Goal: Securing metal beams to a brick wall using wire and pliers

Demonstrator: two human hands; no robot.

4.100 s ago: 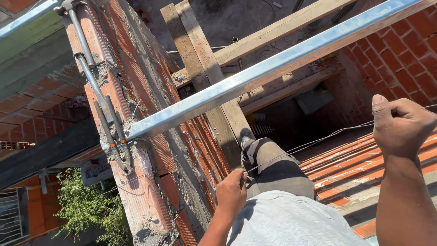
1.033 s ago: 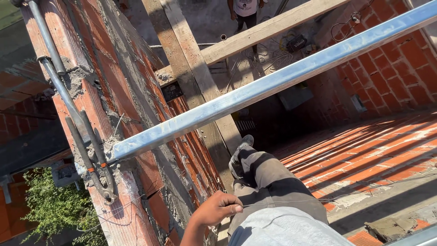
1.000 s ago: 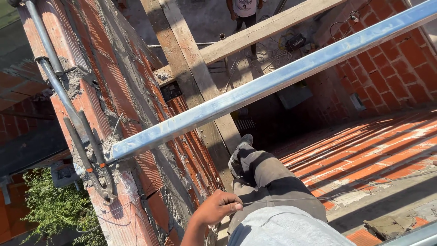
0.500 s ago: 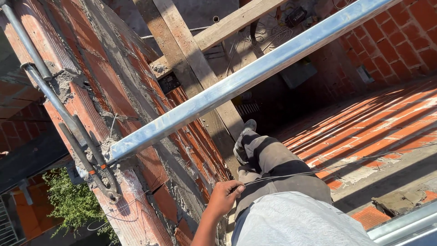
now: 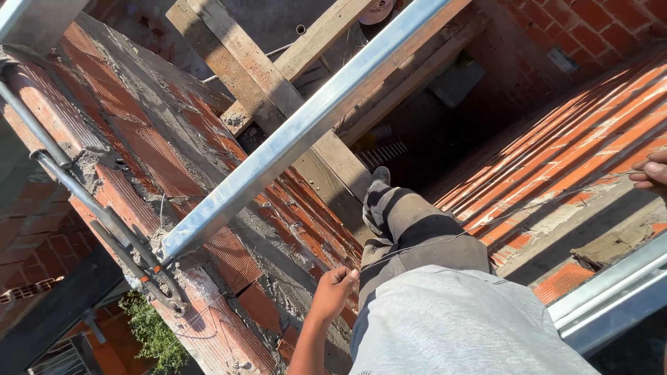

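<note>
My left hand (image 5: 335, 289) is closed beside my hip and pinches one end of a thin wire (image 5: 486, 226). The wire runs taut across my thigh, up and to the right, to my right hand (image 5: 651, 173), which shows only its fingers at the frame's right edge, closed on the wire. I sit on top of a red brick wall (image 5: 229, 208) in grey trousers, one leg and boot (image 5: 379, 201) stretched forward. A long galvanised steel profile (image 5: 299, 132) slants from the wall top near my left side up to the far right.
Bent steel rebar (image 5: 90, 208) is hooked over the wall's left corner, with a sheer drop and green foliage (image 5: 149, 330) below. Wooden beams (image 5: 243, 62) cross ahead above a dark opening. A ribbed brick slab (image 5: 577, 139) lies to the right, and a second steel profile (image 5: 611, 292) at lower right.
My right hand, out of view half a second ago, now shows at the right edge, gripping the wire. The view has tilted slightly; my left hand stays by my hip.
</note>
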